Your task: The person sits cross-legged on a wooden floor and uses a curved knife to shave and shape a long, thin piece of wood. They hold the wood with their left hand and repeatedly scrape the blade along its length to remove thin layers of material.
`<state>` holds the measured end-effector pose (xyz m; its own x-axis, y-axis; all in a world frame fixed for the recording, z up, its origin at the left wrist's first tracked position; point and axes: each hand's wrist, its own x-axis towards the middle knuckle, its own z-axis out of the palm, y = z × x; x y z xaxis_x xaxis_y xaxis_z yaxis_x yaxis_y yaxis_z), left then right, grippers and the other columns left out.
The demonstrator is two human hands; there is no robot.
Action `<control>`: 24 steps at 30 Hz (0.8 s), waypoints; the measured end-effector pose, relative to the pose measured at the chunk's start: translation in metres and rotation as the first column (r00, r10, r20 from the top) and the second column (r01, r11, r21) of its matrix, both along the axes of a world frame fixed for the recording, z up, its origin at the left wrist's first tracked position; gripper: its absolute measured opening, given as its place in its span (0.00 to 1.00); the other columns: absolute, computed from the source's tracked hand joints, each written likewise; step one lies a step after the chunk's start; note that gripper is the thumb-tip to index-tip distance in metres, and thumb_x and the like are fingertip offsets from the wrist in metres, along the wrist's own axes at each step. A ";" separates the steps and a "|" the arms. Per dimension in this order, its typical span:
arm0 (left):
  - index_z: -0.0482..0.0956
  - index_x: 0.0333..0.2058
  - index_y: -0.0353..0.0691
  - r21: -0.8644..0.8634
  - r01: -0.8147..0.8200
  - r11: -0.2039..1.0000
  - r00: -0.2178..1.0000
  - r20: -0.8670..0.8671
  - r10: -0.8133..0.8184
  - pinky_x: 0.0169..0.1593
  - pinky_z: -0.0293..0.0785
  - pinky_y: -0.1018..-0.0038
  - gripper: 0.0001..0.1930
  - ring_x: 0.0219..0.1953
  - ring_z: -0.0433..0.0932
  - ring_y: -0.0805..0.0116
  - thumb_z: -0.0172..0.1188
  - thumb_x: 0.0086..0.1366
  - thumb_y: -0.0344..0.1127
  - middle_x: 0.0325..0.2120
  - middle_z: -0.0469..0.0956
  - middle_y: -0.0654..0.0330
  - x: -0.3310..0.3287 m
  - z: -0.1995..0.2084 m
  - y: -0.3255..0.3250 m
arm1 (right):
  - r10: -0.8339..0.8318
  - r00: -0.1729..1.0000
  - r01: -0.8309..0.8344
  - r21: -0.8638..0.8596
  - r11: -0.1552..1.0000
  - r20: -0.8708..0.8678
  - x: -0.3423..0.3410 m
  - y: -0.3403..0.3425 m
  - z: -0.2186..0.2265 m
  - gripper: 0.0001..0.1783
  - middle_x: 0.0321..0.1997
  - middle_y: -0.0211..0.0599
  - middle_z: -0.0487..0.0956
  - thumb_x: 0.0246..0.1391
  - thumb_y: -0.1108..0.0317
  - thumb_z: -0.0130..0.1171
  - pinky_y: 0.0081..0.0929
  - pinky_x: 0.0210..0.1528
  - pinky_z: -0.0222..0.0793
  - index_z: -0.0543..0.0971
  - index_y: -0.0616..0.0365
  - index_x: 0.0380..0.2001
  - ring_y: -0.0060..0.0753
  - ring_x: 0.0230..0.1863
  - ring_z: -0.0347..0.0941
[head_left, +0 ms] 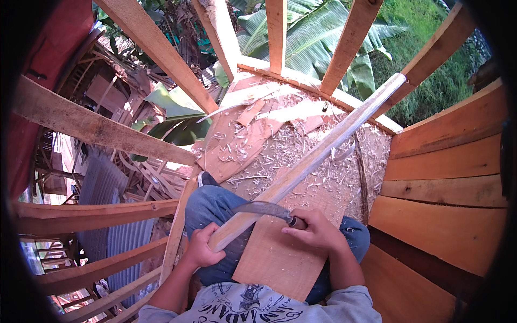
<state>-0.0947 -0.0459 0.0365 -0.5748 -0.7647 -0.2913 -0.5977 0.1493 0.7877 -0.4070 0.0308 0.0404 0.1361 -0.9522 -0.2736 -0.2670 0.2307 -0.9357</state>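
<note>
A long, pale wooden pole slants from my lap up to the far right. Its near end is gripped by my left hand, fingers wrapped round the wood. My right hand is closed on the dark handle of a curved knife, a sickle-like blade. That blade lies across the pole a little beyond my left hand, pointing left; whether its edge bites into the wood I cannot tell. Under the pole a flat wooden board rests over my legs and reaches forward to the floor.
Curled wood shavings and some thin wood pieces cover the floor ahead. Upright slats fence the left and far sides; a plank wall stands at the right. Beyond the slats are corrugated sheets, scrap wood and banana leaves.
</note>
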 end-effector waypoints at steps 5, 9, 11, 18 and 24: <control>0.72 0.30 0.38 0.006 0.014 1.000 0.999 0.035 -0.014 0.31 0.72 0.71 0.18 0.27 0.80 0.55 0.64 0.36 0.33 0.21 0.76 0.52 -0.004 0.001 -0.002 | -0.640 0.731 0.647 0.060 0.761 0.237 -0.047 0.007 -0.013 0.08 0.16 0.18 0.66 0.52 0.73 0.60 0.15 0.17 0.51 0.72 0.58 0.23 0.08 0.16 0.58; 0.71 0.30 0.38 0.025 0.017 1.000 1.000 0.005 -0.017 0.31 0.72 0.71 0.18 0.26 0.80 0.58 0.64 0.36 0.32 0.21 0.76 0.53 -0.001 0.000 -0.002 | -0.709 0.698 0.715 -0.135 0.686 0.100 -0.029 0.004 -0.023 0.09 0.17 0.17 0.64 0.52 0.72 0.62 0.16 0.21 0.51 0.72 0.59 0.24 0.10 0.20 0.57; 0.71 0.30 0.38 0.021 0.016 1.000 1.000 -0.003 -0.016 0.31 0.72 0.72 0.18 0.26 0.80 0.59 0.64 0.36 0.32 0.21 0.76 0.53 -0.001 0.001 -0.002 | -0.731 0.682 0.721 -0.198 0.664 0.031 -0.024 0.003 -0.021 0.10 0.17 0.19 0.63 0.52 0.71 0.63 0.17 0.21 0.51 0.71 0.60 0.24 0.11 0.21 0.56; 0.71 0.30 0.37 0.026 0.012 1.000 1.000 0.003 -0.012 0.31 0.72 0.71 0.19 0.27 0.80 0.57 0.64 0.36 0.33 0.21 0.76 0.52 -0.001 0.001 -0.001 | -0.846 0.498 0.637 -0.581 0.507 -0.192 -0.021 -0.003 -0.022 0.14 0.13 0.21 0.60 0.51 0.72 0.63 0.18 0.19 0.47 0.67 0.59 0.21 0.12 0.18 0.51; 0.71 0.30 0.38 0.021 0.015 1.000 1.000 0.010 -0.016 0.31 0.72 0.70 0.19 0.27 0.80 0.54 0.64 0.35 0.33 0.21 0.76 0.52 -0.002 0.003 -0.003 | -0.341 0.936 0.320 -0.198 0.927 -0.084 0.005 -0.004 -0.001 0.15 0.12 0.26 0.60 0.50 0.68 0.64 0.22 0.19 0.51 0.68 0.59 0.19 0.17 0.16 0.53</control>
<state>-0.0966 -0.0485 0.0391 -0.5835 -0.7493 -0.3133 -0.6035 0.1419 0.7846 -0.4020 0.0272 0.0397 -0.2171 -0.9720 -0.0903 -0.3122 0.1568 -0.9370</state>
